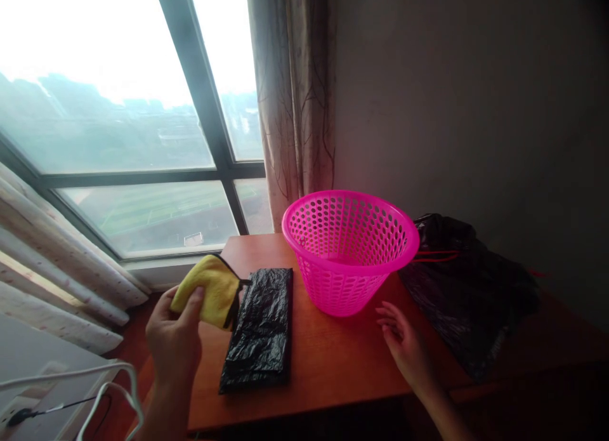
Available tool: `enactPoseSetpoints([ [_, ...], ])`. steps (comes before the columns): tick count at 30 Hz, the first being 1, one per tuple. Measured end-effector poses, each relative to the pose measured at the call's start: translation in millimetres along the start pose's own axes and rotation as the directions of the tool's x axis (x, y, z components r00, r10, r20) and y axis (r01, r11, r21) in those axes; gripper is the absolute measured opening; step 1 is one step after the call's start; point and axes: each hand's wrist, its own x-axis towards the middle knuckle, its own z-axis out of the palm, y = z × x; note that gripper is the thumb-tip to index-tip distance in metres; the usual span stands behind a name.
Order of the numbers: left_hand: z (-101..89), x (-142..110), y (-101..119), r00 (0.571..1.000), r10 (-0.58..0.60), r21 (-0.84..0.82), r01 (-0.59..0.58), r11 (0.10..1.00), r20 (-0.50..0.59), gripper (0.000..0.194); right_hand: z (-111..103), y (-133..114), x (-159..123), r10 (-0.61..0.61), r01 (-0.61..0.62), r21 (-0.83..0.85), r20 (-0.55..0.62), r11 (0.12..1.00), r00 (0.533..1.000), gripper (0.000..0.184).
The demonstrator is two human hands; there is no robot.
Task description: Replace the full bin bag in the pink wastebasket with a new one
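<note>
Your left hand [177, 333] pinches a folded yellow cloth [205, 290] beside the folded black plastic bag [261, 327], while your right hand [403, 349] is open and empty near the pink perforated basket [346, 304] on the wooden table [323, 365].

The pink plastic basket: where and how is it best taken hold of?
Probably by the projecting rim of the basket, at its right, the right hand coming from that side: the lip stands out above walls that taper downward.
</note>
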Motion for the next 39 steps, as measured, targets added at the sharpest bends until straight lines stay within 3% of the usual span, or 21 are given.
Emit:
enactPoseSetpoints([
  [2, 12.4, -19, 16, 0.982, -0.088, -0.278, 0.133, 0.951, 0.167, 0.041, 0, -8, -4, -0.031, 0.031, -0.031, 0.016, 0.999, 0.999, 0.039],
  [4, 22.1, -39, 27, 0.920, -0.184, -0.347, 0.308, 0.886, 0.346, 0.045, 3, -23, -12, -0.114, 0.117, -0.091, 0.043, 0.989, 0.993, 0.037],
  [6, 29.2, -60, 34, 0.836, -0.279, -0.294, 0.449, 0.844, 0.473, 0.048, 10, -44, -24, -0.245, 0.256, -0.158, 0.088, 0.954, 0.966, 0.041],
  [10, 39.1, -100, 38, 0.666, -0.407, -0.177, 0.629, 0.757, 0.625, 0.050, 34, -76, -49, -0.455, 0.488, -0.196, 0.192, 0.850, 0.870, 0.071],
  [12, 43.0, -116, 36, 0.584, -0.428, -0.149, 0.693, 0.705, 0.690, 0.048, 44, -82, -54, -0.528, 0.552, -0.202, 0.163, 0.809, 0.833, 0.079],
  [14, 46.3, -125, 33, 0.507, -0.429, -0.128, 0.743, 0.656, 0.747, 0.048, 47, -84, -54, -0.582, 0.596, -0.210, 0.128, 0.775, 0.803, 0.074],
  [16, 49.2, -128, 27, 0.454, -0.420, -0.121, 0.778, 0.616, 0.786, 0.049, 43, -91, -49, -0.610, 0.631, -0.176, 0.163, 0.755, 0.775, 0.062],
  [18, 51.8, -127, 21, 0.440, -0.402, -0.135, 0.791, 0.597, 0.803, 0.046, 33, -106, -43, -0.626, 0.659, -0.075, 0.245, 0.749, 0.740, 0.049],
  [21, 56.1, -127, 14, 0.463, -0.373, -0.158, 0.772, 0.616, 0.804, 0.039, 14, -139, -33, -0.639, 0.648, 0.082, 0.299, 0.757, 0.708, 0.037],
  [23, 59.3, -132, 11, 0.453, -0.352, -0.136, 0.749, 0.648, 0.819, 0.036, -1, -162, -25, -0.593, 0.593, 0.109, 0.313, 0.798, 0.742, 0.027],
  [26, 63.9, -146, 10, 0.386, -0.307, -0.073, 0.716, 0.694, 0.870, 0.033, -31, -193, -7, -0.442, 0.471, -0.038, 0.289, 0.881, 0.849, 0.013],
  [28, 66.2, -154, 9, 0.333, -0.264, -0.045, 0.693, 0.719, 0.905, 0.034, -52, -214, 12, -0.408, 0.436, -0.188, 0.171, 0.880, 0.897, 0.017],
  [30, 67.4, -161, 9, 0.290, -0.236, -0.025, 0.679, 0.734, 0.928, 0.034, -69, -238, 34, -0.446, 0.426, -0.279, -0.009, 0.861, 0.895, 0.026],
  [31, 67.5, -164, 8, 0.274, -0.232, -0.016, 0.677, 0.736, 0.933, 0.034, -75, -251, 45, -0.484, 0.420, -0.332, -0.136, 0.844, 0.864, 0.029],
  [32, 67.4, -166, 7, 0.261, -0.232, -0.007, 0.678, 0.735, 0.937, 0.033, -77, -262, 55, -0.542, 0.426, -0.398, -0.248, 0.812, 0.803, 0.031],
  [34, 66.7, -170, 4, 0.251, -0.235, 0.001, 0.683, 0.730, 0.939, 0.034, -73, -278, 68, -0.672, 0.485, -0.511, -0.288, 0.710, 0.682, 0.029],
  [36, 65.6, -173, 0, 0.241, -0.233, 0.005, 0.685, 0.728, 0.942, 0.035, -60, -279, 72, -0.775, 0.615, -0.551, -0.096, 0.564, 0.625, 0.023],
  [39, 64.4, -172, -2, 0.255, -0.214, -0.015, 0.674, 0.739, 0.943, 0.036, -37, -251, 64, -0.794, 0.801, -0.475, 0.290, 0.365, 0.535, 0.027],
])
